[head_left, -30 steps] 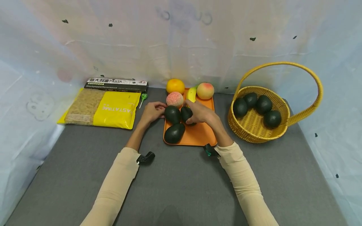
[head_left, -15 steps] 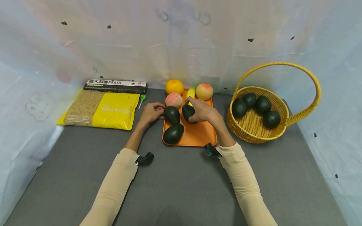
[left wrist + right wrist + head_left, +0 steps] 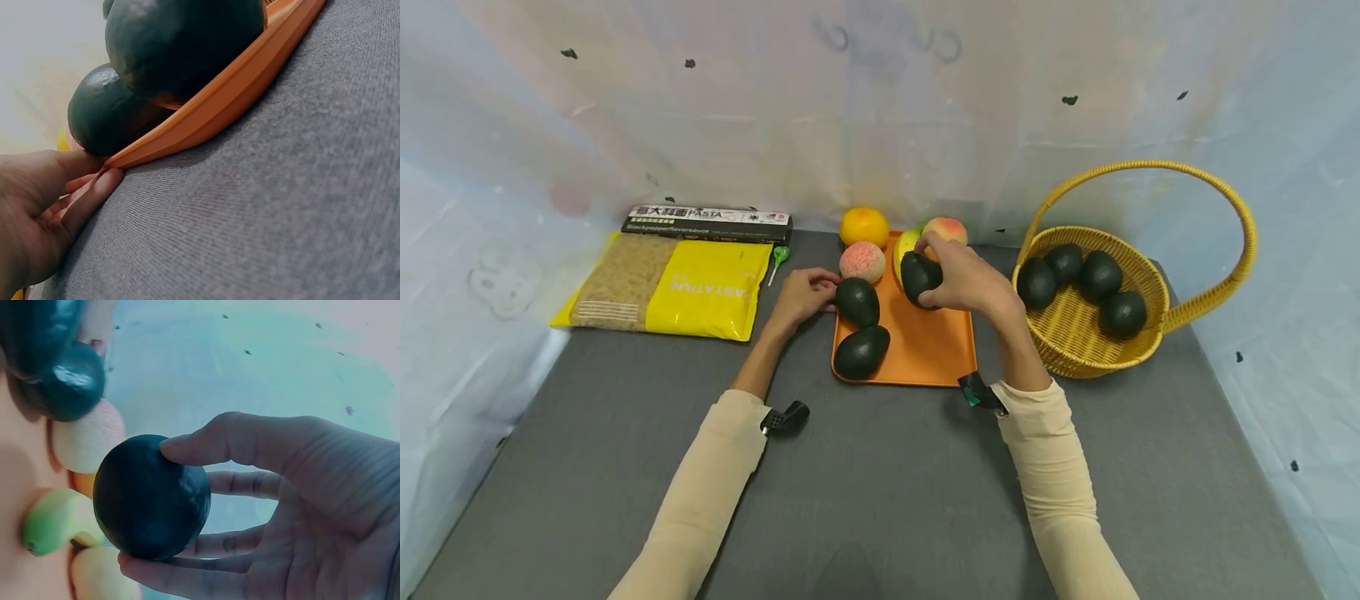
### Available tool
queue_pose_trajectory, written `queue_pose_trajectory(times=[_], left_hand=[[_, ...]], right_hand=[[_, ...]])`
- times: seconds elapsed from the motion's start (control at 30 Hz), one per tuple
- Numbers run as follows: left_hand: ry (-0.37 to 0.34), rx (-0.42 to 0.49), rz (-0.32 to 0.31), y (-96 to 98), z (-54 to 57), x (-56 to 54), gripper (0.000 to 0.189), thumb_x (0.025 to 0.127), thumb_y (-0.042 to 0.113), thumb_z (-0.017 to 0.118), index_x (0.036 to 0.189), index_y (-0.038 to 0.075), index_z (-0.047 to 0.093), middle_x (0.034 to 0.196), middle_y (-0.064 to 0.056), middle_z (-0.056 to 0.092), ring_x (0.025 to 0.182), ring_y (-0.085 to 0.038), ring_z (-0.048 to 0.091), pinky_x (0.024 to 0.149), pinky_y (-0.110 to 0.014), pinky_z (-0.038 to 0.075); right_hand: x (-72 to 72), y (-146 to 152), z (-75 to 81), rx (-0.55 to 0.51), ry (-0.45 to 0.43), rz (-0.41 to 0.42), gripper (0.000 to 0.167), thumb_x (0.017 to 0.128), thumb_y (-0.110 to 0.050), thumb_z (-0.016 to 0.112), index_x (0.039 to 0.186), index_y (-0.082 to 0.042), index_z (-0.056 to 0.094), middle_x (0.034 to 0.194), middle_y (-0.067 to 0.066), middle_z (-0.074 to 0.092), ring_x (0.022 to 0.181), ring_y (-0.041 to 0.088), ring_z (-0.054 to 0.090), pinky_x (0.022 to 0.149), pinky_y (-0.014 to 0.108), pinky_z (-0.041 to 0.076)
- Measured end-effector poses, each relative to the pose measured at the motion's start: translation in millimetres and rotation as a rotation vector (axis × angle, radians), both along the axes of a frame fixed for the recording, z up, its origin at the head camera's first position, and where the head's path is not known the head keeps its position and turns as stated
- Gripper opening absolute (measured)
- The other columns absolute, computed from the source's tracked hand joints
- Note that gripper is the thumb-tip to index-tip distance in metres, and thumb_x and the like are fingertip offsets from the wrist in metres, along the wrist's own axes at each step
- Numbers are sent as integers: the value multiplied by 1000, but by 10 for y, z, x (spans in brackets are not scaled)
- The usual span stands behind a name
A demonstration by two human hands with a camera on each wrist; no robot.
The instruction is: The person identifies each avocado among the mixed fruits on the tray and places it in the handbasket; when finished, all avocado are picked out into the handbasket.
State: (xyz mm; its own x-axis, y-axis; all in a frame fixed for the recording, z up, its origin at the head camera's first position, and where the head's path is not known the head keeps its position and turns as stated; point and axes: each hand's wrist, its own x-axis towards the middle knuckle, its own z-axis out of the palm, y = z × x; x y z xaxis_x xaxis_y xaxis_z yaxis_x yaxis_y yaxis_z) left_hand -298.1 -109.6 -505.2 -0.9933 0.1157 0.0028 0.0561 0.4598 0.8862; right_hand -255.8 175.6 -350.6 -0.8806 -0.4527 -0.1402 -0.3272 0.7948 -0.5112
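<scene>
My right hand point(image 3: 966, 279) holds a dark green avocado point(image 3: 917, 279) between thumb and fingers, raised over the orange tray point(image 3: 925, 350). In the right wrist view the thumb lies on one side of this avocado point(image 3: 150, 500) and the fingers round the other. At the tray's left edge, my left hand point(image 3: 807, 296) pinches the rim, as the left wrist view shows with the thumb and fingers at the tray corner point(image 3: 206, 115). Two more avocados, one farther back point(image 3: 857, 302) and one nearer point(image 3: 862, 352), lie along the tray's left side.
Behind them sit a pink peach point(image 3: 862, 262), an orange point(image 3: 864, 227), a banana point(image 3: 902, 250) and another peach point(image 3: 951, 228). A wicker basket point(image 3: 1067, 360) with a tall handle holds several avocados at right. Left are a pasta bag point(image 3: 715, 287), a pasta box point(image 3: 707, 227) and a green lollipop point(image 3: 781, 253).
My right hand has lifted the avocado from beside the others and moved it right and upward, toward the banana and peach. My left hand stays at the tray's edge.
</scene>
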Motion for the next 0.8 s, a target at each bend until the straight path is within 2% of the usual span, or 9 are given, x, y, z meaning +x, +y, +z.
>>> queue_pose_trajectory(times=[0.07,0.3,0.5,0.7,0.8], left_hand=[[15,-10,4,-2,1,-8,26,96,19,69,114,3,76,102,-16,76,71,0,66,69,-15,57],[-19,9,3,-2,-18,-6,26,96,18,68,115,2,75,101,-15,75,67,1,66,65,-16,60],[6,-3,7,18,-2,-19,26,95,19,69,114,3,76,101,-16,76,68,1,66,68,-16,58],[2,-26,6,24,2,-25,26,95,20,70,115,4,76,103,-16,76,72,-1,66,71,-17,57],[9,-31,12,21,3,-22,26,95,19,70,114,4,76,103,-17,76,72,-1,65,71,-16,56]], right_hand=[[23,54,51,-19,23,-14,66,86,-13,79,143,-9,45,137,18,58,115,36,57,99,51,51],[114,255,226,-26,46,-75,65,89,-19,78,144,-11,45,107,19,57,94,34,53,82,44,47],[217,430,387,-45,55,-142,64,90,-22,78,145,-11,46,118,22,61,102,36,59,87,49,53],[295,604,476,-78,66,-189,67,90,-24,79,147,-12,45,132,25,60,117,40,58,94,56,52],[331,695,500,-88,86,-210,68,90,-25,79,148,-12,45,132,25,61,114,39,60,91,53,52]])
